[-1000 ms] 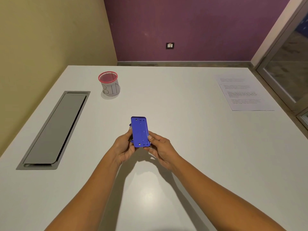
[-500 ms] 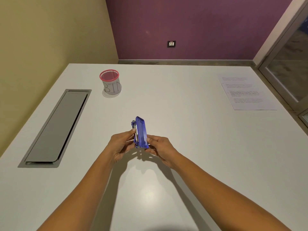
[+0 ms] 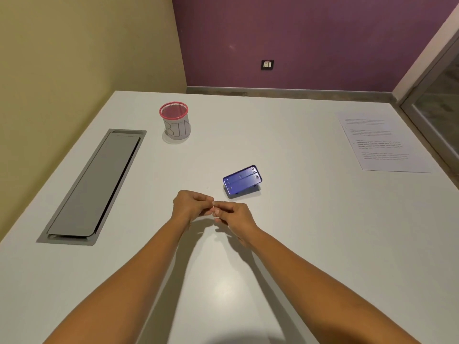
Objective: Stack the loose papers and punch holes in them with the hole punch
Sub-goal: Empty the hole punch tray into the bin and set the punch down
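The blue hole punch (image 3: 242,180) lies on the white table (image 3: 285,232), base side up, just beyond my hands and a little to the right. My left hand (image 3: 190,206) and my right hand (image 3: 234,214) hover close together in front of it, fingers curled and fingertips nearly touching; nothing can be seen held between them. Neither hand touches the punch. The stack of printed papers (image 3: 381,144) rests flat at the far right of the table, well out of reach of both hands. A tiny white speck (image 3: 207,187) lies on the table left of the punch.
A small cup with a pink rim, marked BIN (image 3: 175,124), stands at the back left. A long grey cable hatch (image 3: 96,184) is set into the table on the left. A glass door frame (image 3: 432,95) runs along the right edge.
Both hands held the hole punch upright and turned it; now it lies on the table to the right and the hands have let go and drawn together.
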